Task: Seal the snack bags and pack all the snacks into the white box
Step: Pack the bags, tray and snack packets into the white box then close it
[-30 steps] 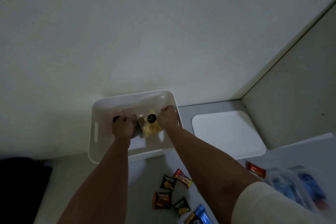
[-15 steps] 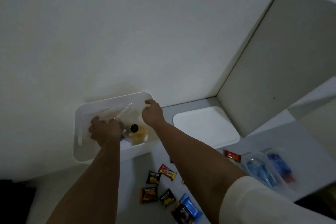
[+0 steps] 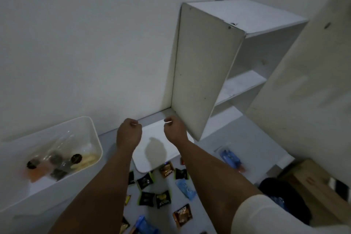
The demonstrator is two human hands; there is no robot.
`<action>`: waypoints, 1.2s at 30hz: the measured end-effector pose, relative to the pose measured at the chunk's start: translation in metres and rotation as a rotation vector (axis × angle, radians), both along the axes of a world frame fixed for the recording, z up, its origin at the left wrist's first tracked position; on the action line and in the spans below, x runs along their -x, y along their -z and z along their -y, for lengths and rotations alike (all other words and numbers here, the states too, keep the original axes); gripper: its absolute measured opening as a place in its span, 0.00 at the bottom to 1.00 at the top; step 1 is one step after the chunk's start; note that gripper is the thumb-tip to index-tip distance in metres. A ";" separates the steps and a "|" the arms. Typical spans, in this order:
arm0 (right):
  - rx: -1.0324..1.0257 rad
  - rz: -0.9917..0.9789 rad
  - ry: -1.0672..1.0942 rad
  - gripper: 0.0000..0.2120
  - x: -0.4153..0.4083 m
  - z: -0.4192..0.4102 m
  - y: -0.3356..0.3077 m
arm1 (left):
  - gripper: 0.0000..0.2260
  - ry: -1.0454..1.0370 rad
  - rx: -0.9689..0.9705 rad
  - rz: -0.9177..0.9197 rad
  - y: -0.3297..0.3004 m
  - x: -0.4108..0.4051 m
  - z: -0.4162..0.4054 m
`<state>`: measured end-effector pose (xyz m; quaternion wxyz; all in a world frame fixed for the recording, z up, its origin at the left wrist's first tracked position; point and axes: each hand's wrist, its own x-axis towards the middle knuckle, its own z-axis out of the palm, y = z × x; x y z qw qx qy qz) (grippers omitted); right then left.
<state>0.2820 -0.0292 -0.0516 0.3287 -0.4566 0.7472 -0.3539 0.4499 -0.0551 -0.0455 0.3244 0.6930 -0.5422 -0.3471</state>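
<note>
White box (image 3: 95, 137), smooth plastic, rounded rectangle, sat on the desk (image 3: 252, 138) at left, long axis running from near-left to far-right, open side up. Clear snack bags (image 3: 57, 159) lay flat inside it, glossy and crinkled, with dark round stickers and yellow and orange contents; seal state could not be told. Left hand (image 3: 129, 135) and right hand (image 3: 174, 131) hung over the flat white lid (image 3: 152, 157), right of the box and apart from it. Fingers of both curled inward; each seemed to pinch something small and pale, too small to identify. Small foil sachets (image 3: 163, 200), black, brown and blue, lay scattered loose on the near desk, pointing every way. Blue-filled clear bag (image 3: 228, 157) lay further right, blurred. White cabinet (image 3: 207, 74), flat matte panels, open shelves, stood at far right against the wall.
</note>
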 end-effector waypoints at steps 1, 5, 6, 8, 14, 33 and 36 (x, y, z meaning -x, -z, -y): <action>-0.034 -0.024 0.018 0.12 0.028 -0.009 0.006 | 0.11 0.056 -0.048 0.004 0.006 0.025 -0.005; -0.123 -0.111 0.061 0.12 0.142 -0.043 0.036 | 0.09 0.193 -0.228 -0.023 0.035 0.120 -0.039; -0.143 -0.126 0.073 0.12 0.167 -0.050 0.044 | 0.09 0.208 -0.290 -0.034 0.042 0.141 -0.048; -0.196 -0.137 0.108 0.12 0.214 -0.064 0.059 | 0.12 0.212 -0.407 -0.085 0.061 0.178 -0.065; -0.504 -0.244 0.085 0.26 0.303 -0.096 0.110 | 0.15 0.164 -0.590 0.047 0.111 0.234 -0.118; -0.498 -0.174 -0.014 0.12 0.368 -0.118 0.142 | 0.06 -0.144 -0.781 -0.170 0.156 0.253 -0.159; -0.429 -0.209 0.011 0.10 0.372 -0.115 0.128 | 0.09 -0.190 -0.803 -0.273 0.150 0.255 -0.160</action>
